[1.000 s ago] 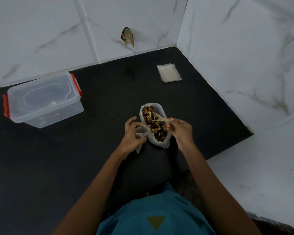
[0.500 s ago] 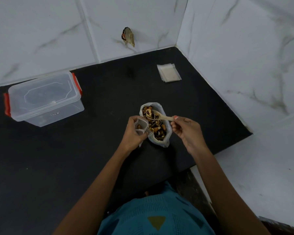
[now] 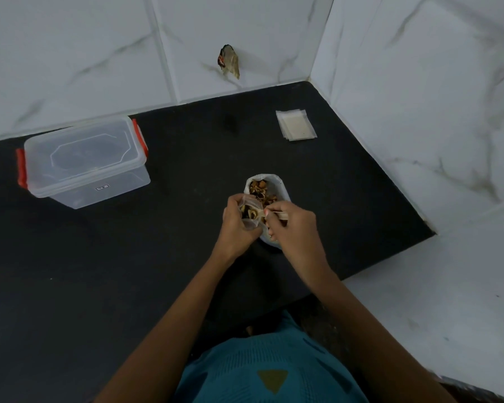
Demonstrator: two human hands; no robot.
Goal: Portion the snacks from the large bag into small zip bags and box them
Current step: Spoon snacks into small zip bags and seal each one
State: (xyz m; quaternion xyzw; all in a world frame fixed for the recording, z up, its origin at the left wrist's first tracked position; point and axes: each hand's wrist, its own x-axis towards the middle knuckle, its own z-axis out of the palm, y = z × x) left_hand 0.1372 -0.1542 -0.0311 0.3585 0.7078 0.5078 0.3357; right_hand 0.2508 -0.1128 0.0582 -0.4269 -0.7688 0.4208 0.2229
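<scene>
Fingers (image 3: 232, 202) of the left hand (image 3: 236, 228) curl round a zip bag (image 3: 248, 224) of snacks (image 3: 250, 212); the right hand (image 3: 294, 231) pinches a spoon (image 3: 282, 216) at its mouth, over the large bag (image 3: 275, 184) on the surface (image 3: 186, 242). The lidded box (image 3: 85, 161) stands well left, its label (image 3: 102, 187) unreadable.

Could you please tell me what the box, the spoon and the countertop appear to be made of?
The box looks like clear, glossy plastic: the dark surface shows through its walls and lid. Its red clips are probably plastic too. The spoon is pale tan and matte, likely wood or bamboo. The countertop is black and smooth with a dull sheen, perhaps stone, though the look leaves that open.
</scene>
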